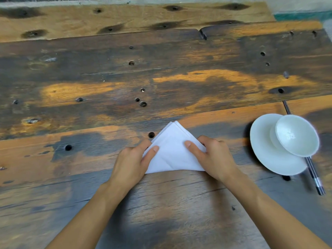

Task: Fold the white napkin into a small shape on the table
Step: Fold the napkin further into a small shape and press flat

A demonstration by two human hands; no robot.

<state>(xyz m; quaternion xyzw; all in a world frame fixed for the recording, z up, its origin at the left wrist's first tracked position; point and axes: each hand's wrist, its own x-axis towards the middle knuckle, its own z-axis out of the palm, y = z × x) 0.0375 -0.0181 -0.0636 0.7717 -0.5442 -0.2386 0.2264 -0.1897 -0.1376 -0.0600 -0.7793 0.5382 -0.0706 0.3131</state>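
Head view: a white napkin, folded into a triangle pointing away, lies on the wooden table. The left hand pinches its left corner and the right hand its right corner, thumbs on top. A bowl sits on a plate to the right

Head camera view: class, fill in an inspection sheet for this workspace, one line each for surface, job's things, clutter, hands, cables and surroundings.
Surface: wooden table, worn, dark-stained, with many small holes.
Job's things: white napkin, folded into a triangle, apex pointing away, lying on the table.
Clutter: white plate to the right with a white bowl on it; dark chopsticks run under the plate.
Hands: left hand and right hand grip the napkin's slanted edges, thumbs on top.
Cables: nothing seen.
Surroundings: a green strip beyond the table's far right corner.
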